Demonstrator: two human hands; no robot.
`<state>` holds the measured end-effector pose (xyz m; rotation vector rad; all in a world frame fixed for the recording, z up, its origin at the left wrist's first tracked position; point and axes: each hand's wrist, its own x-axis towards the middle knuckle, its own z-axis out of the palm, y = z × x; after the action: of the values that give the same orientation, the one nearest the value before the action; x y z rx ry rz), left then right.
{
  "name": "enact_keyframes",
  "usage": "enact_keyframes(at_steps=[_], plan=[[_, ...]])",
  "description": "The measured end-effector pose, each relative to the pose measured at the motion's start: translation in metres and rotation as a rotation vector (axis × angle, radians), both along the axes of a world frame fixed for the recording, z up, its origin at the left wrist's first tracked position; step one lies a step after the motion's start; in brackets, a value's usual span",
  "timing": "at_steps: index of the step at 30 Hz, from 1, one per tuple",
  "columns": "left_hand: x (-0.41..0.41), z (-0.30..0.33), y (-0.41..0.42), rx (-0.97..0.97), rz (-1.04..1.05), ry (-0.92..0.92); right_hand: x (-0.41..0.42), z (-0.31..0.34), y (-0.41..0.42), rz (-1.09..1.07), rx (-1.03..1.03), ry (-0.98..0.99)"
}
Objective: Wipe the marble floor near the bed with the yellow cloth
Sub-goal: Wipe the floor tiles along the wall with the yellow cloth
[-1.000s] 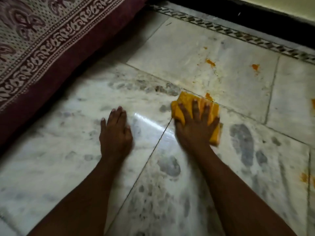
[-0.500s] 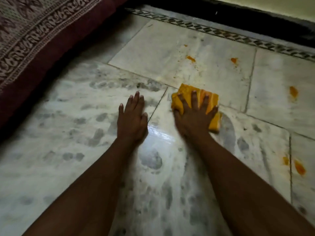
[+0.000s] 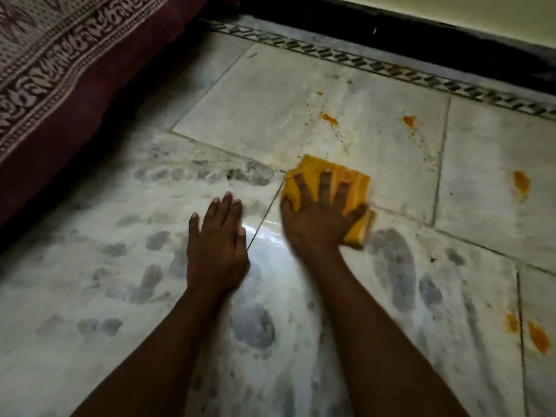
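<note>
Right hand (image 3: 322, 224) is pressing flat on the cloth (image 3: 349, 179), fingers spread and straight, not curling round it; cloth is lying folded on the floor (image 3: 270, 121) right at a tile joint, well clear of the bed (image 3: 60, 85) at upper left. Left hand (image 3: 216, 251) is resting flat on the floor beside it, fingers straight, holding nothing, bracing the body. Right hand is looking motion-blurred, so likely mid-stroke.

Orange stains (image 3: 328, 118) are sitting on the far tile just beyond the cloth, more at right and lower right (image 3: 538, 337).

Risks, as judgement: pushing the cloth through the stains could be smearing orange across the pale tile instead of lifting it, esp. if the cloth is already loaded. With only a flat palm on top, the cloth could be slipping out or bunching on the joint. Floor near the left hand is looking glossy, maybe wet, so the bracing hand could be sliding. Grey smudges near the arms could be getting missed.

No containers in view, nothing to report there
</note>
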<state>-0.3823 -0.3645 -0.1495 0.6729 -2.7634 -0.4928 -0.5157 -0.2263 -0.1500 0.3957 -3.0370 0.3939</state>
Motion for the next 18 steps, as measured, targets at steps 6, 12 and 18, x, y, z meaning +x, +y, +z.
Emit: enact_keyframes(at_steps=[6,12,18], plan=[[0.0,0.01,0.002,-0.01,0.001,-0.023,0.051,0.006,0.091,0.288,0.065,0.126],[-0.001,0.004,0.001,-0.013,0.015,-0.025,-0.048,0.017,-0.025,-0.105,0.009,-0.161],[0.0,0.009,-0.002,-0.008,0.019,-0.02,0.015,0.002,-0.014,0.455,0.013,0.095]])
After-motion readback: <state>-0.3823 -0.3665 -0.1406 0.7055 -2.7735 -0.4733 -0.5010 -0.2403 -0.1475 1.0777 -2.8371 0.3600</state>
